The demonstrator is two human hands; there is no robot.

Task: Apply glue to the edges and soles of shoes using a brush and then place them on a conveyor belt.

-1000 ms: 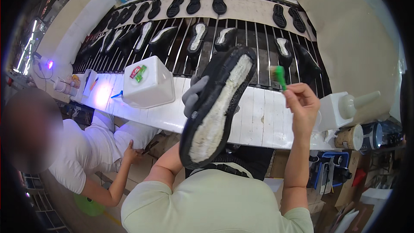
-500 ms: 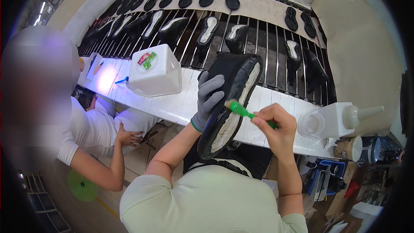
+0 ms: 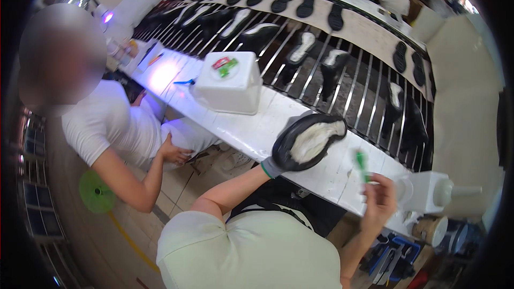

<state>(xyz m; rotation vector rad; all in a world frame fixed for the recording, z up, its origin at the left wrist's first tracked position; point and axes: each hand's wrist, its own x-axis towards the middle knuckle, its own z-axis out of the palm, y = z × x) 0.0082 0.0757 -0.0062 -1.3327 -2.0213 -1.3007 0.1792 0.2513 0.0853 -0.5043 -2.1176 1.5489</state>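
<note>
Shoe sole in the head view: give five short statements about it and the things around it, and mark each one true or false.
1. The gloved left hand holds the shoe sole with its pale inner face up. True.
2. The right hand holds a green brush. True.
3. The brush bristles are pressed against the sole. False: the brush is held apart from it, to its right.
4. The white tub sits on the white bench. True.
5. The right hand wears a grey glove. False: it is bare; only the left hand is gloved.
</note>
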